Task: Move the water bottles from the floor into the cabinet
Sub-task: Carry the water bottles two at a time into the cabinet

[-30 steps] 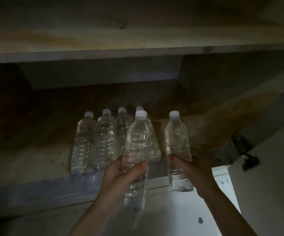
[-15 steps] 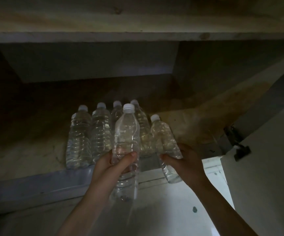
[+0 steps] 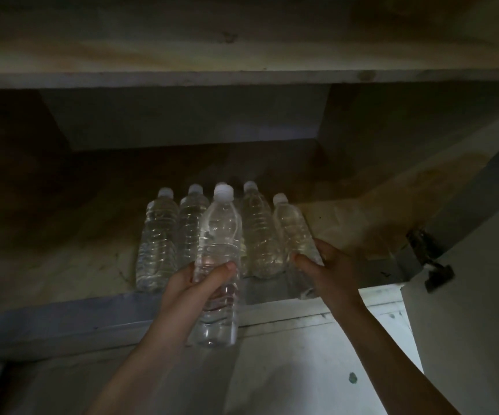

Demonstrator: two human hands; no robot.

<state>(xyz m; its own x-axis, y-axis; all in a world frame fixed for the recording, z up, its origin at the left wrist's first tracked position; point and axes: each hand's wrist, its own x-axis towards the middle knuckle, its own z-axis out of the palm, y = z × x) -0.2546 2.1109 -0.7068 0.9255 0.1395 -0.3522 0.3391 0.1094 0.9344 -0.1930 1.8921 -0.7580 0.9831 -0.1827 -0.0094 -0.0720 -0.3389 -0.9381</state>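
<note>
My left hand (image 3: 196,290) grips a clear water bottle (image 3: 219,235) with a white cap, held upright in front of the cabinet's lower shelf (image 3: 71,265). My right hand (image 3: 329,271) grips a second bottle (image 3: 293,229) near its base, tilted with its cap leaning left and back, at the shelf's front edge. Three more bottles stand in a row on the shelf: one at the left (image 3: 158,241), one beside it (image 3: 190,223), and one (image 3: 260,235) just left of the tilted bottle.
An upper wooden shelf (image 3: 242,76) overhangs the opening. The open white cabinet door (image 3: 476,310) with a metal hinge (image 3: 431,259) stands at the right. The shelf's right part (image 3: 362,217) is bare wood. The scene is dim.
Both hands have pushed their bottles forward toward the shelf. The right bottle has gone from upright to tilted and now sits next to the standing row.
</note>
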